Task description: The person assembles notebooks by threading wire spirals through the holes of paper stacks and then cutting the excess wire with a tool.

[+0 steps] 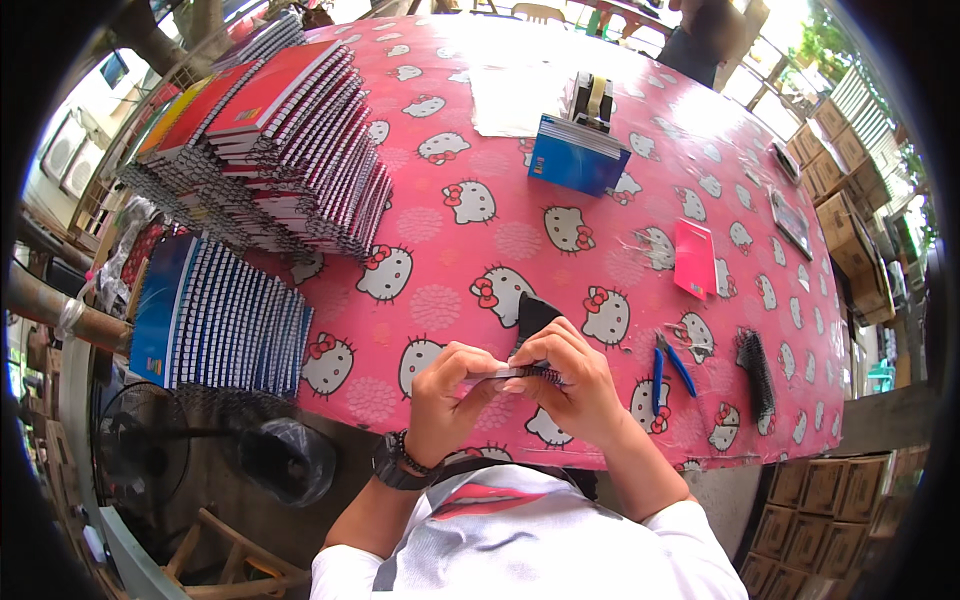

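Note:
My left hand (452,391) and my right hand (572,385) meet near the table's front edge, both closed in a pinch. Between the fingertips shows a small whitish piece (512,371). A strip of black wire binding loops (541,373) runs under my right fingers. Just beyond the knuckles a flat black piece (535,314) sticks up; how it joins the strip is hidden. To the right lie blue-handled pliers (660,381) with the handles spread. Farther right is a bundle of black wire binding strips (756,382).
Tall stacks of red spiral notebooks (300,140) and a row of blue ones (215,315) occupy the left. Toward the far side stand blue notebooks (577,158) beside a tape dispenser (592,100). A pink card (695,258) and a phone (791,224) lie on the right.

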`<state>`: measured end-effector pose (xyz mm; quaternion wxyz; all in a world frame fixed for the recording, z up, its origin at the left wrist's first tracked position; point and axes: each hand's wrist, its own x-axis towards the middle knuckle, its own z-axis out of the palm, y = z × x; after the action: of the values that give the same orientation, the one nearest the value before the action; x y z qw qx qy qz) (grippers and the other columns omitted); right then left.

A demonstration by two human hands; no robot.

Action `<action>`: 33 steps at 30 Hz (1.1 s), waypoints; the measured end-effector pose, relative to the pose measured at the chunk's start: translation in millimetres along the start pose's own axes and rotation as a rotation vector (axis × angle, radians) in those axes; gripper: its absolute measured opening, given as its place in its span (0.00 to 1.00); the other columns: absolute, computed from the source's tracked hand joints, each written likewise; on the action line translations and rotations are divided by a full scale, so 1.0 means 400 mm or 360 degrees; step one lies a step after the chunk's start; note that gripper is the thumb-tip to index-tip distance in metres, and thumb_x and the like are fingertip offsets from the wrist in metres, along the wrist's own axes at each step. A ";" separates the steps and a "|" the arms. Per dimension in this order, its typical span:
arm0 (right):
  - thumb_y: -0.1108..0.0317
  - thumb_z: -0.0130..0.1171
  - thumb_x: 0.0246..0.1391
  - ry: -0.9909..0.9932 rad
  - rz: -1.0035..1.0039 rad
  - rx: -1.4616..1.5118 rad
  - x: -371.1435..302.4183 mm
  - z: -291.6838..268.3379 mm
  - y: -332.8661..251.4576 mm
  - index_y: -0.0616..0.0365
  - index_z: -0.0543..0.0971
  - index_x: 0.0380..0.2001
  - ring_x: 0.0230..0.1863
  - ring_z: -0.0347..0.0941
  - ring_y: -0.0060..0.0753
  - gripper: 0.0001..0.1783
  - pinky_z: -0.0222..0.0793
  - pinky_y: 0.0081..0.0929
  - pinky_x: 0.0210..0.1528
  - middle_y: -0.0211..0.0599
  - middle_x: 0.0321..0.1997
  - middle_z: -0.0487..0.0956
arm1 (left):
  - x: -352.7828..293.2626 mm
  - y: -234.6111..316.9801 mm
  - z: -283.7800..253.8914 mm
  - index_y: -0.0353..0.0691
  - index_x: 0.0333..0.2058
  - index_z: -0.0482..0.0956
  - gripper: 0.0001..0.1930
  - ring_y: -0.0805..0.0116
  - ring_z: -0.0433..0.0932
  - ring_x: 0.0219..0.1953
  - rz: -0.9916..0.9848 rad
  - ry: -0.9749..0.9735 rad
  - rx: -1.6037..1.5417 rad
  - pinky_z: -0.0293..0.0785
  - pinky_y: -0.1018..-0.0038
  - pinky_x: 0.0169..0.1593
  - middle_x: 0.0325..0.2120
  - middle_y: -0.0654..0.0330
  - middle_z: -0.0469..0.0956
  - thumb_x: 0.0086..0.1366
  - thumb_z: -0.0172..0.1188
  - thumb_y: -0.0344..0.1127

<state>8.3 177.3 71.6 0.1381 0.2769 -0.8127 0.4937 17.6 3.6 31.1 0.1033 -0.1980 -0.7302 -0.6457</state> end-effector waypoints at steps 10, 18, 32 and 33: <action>0.83 0.59 0.36 -0.0069 -0.0146 -0.0102 -0.001 0.023 -0.013 0.61 0.76 0.36 0.35 0.70 0.43 0.18 0.68 0.33 0.37 0.39 0.33 0.76 | -0.008 -0.002 -0.013 0.37 0.34 0.77 0.07 0.69 0.78 0.33 0.0007 0.0026 -0.0046 0.75 0.76 0.36 0.30 0.59 0.76 0.55 0.64 0.26; 0.80 0.61 0.37 -0.0169 -0.0413 -0.0110 0.027 0.059 -0.033 0.61 0.76 0.36 0.36 0.71 0.42 0.17 0.69 0.32 0.36 0.38 0.33 0.76 | -0.042 0.036 -0.063 0.39 0.36 0.76 0.09 0.65 0.77 0.36 0.0062 0.0169 0.0205 0.72 0.72 0.41 0.31 0.58 0.76 0.55 0.63 0.27; 0.65 0.65 0.46 -0.0215 0.0185 -0.0371 -0.004 -0.096 0.112 0.58 0.75 0.46 0.50 0.67 0.49 0.22 0.64 0.38 0.53 0.43 0.49 0.75 | 0.193 0.453 -0.629 0.46 0.36 0.76 0.11 0.60 0.72 0.37 0.0186 0.0287 0.2392 0.53 0.55 0.53 0.31 0.60 0.73 0.68 0.46 0.41; 0.65 0.65 0.45 -0.0203 0.0186 -0.0469 -0.010 -0.087 0.128 0.58 0.74 0.46 0.52 0.65 0.49 0.23 0.64 0.38 0.53 0.43 0.51 0.73 | 0.226 0.422 -0.648 0.48 0.35 0.76 0.10 0.61 0.71 0.39 0.0185 0.0046 0.2462 0.52 0.53 0.54 0.31 0.61 0.73 0.68 0.46 0.41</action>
<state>-20.3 227.4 48.8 0.0965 0.2365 -0.8982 0.3578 -19.8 -222.7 257.5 0.2553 -0.0990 -0.9604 0.0518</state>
